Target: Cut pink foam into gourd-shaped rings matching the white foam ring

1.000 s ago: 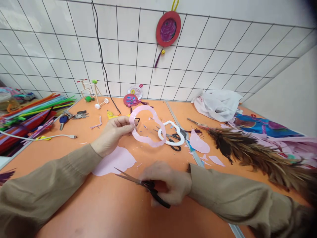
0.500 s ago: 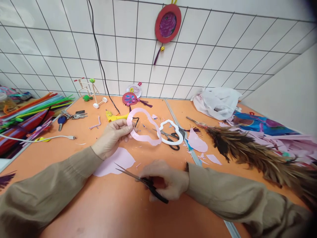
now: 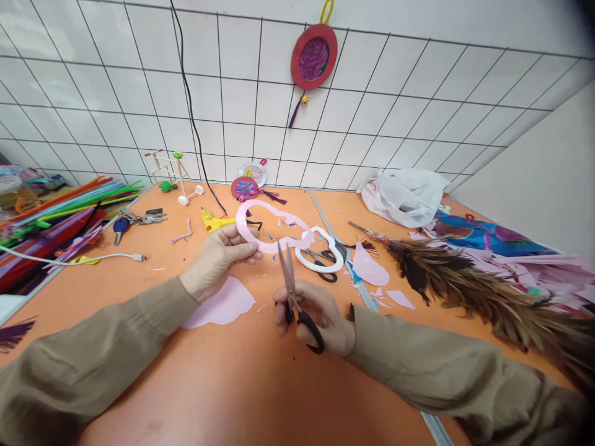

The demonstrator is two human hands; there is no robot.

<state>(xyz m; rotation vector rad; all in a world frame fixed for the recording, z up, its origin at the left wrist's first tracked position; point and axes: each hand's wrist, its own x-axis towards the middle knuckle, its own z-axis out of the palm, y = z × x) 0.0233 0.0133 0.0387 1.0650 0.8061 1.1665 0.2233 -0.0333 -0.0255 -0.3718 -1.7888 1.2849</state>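
A pink paper frame (image 3: 248, 231) with a wavy, cloud-like outline is pinched by its left end in my left hand (image 3: 218, 257), above the table. My right hand (image 3: 320, 316) grips black-handled scissors (image 3: 289, 279), blades slightly parted and pointing up towards the frame's lower edge. Whether the blades touch the paper I cannot tell. Behind the frame's right end lies a white cloud-shaped ring (image 3: 335, 263), with a second pair of scissors (image 3: 329, 276) partly under it. A pink paper offcut (image 3: 225, 305) lies below my left hand.
A yellow glue gun (image 3: 214, 219) lies behind my left hand. Pipe cleaners (image 3: 93, 201), keys (image 3: 121, 228) and a white cable (image 3: 116, 256) are on the left. Brown feathers (image 3: 446, 282), a white plastic bag (image 3: 402, 195) and pink scraps (image 3: 369, 266) occupy the right.
My right hand has turned the scissors from pointing left to pointing up, closer to the pink frame. My left hand has tilted the frame flatter, its right end rising.
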